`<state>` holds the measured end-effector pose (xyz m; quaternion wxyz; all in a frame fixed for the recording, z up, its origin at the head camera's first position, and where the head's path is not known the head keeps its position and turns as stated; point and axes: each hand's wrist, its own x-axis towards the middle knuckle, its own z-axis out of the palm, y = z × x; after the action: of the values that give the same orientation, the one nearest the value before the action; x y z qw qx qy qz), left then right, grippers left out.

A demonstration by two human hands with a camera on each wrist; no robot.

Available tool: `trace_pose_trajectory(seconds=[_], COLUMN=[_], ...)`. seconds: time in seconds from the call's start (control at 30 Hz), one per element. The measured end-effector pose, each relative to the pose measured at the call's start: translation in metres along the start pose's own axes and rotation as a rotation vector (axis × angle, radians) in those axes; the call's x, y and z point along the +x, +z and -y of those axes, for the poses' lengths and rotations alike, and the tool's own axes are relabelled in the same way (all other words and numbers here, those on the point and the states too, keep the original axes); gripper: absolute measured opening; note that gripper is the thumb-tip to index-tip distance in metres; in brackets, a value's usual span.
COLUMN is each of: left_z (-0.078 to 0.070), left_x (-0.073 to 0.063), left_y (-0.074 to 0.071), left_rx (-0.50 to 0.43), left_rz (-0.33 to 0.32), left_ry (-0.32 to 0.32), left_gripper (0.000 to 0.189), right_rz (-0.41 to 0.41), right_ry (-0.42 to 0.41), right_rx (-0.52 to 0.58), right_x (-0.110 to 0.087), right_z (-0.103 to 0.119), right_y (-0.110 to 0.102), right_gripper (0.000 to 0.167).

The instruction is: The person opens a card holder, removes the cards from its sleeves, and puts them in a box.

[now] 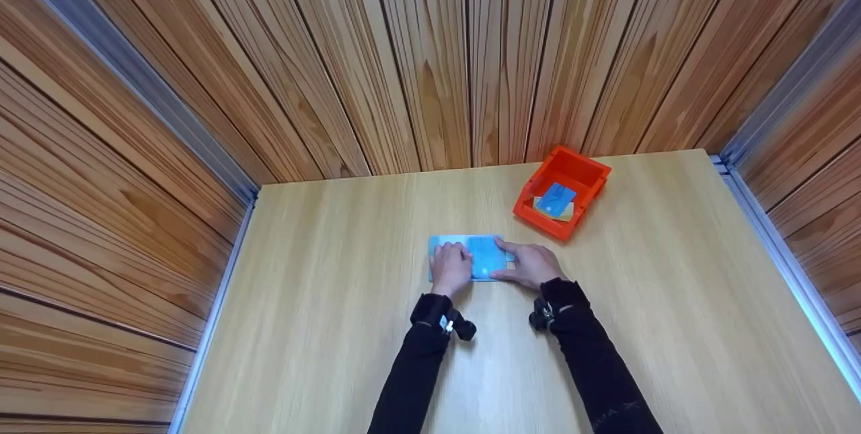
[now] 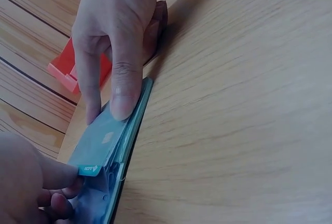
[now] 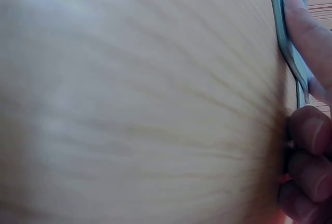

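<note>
A light-blue card holder (image 1: 447,239) with clear plastic sleeves lies open on the table. On its right half is a blue card (image 1: 487,258); a chip shows on this card (image 2: 98,140) in the left wrist view. My right hand (image 1: 535,264) holds the card by opposite edges, thumb on the near side and index finger on the far side, other fingers curled. With thumb and fingers, my left hand (image 1: 451,266) pinches the clear sleeve (image 2: 96,195) at the card's left end. The right wrist view catches only the holder's edge (image 3: 280,32) and right-hand fingers (image 3: 311,130).
An orange box (image 1: 575,171) stands beyond my right hand, turned at an angle. Inside it a blue card (image 1: 556,198) lies over a yellowish one (image 1: 567,213). Wood-panelled walls (image 1: 430,84) with metal rails border the wooden table (image 1: 323,299).
</note>
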<state>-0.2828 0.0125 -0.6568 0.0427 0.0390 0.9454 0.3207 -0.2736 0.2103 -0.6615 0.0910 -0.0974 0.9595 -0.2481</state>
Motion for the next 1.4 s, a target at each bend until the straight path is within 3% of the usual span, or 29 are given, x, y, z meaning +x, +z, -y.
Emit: trace_pose_trajectory(seconds=[0.3,0.63,0.87,1.07,1.4], left_z=[0.006,0.021,0.035,0.039,0.041], left_x=[-0.002,-0.003,-0.002,-0.001,-0.002], left_y=[-0.007,-0.028,-0.04,-0.049,-0.05], left_rx=[-0.034,-0.129,-0.187,-0.243,-0.263], left_rz=[0.029,0.045,0.007,0.015,-0.02], left_ry=[-0.03,-0.071,-0.072,-0.108,-0.082], left_gripper=[0.015,0.013,0.013,0.015,0.018], right_rz=[0.018,0.051,0.057,0.063,0.065], right_ry=[0.006,0.043,0.038,0.053,0.056], right_rx=[-0.001,0.03,0.002,-0.008,-0.011], right_x=[-0.001,0.0,0.0,0.0,-0.001], right_z=[0.0,0.001,0.002,0.005,0.005], right_y=[0.0,0.001,0.0,-0.002,-0.002], right_gripper=[0.089,0.09,0.09,0.09,0.09])
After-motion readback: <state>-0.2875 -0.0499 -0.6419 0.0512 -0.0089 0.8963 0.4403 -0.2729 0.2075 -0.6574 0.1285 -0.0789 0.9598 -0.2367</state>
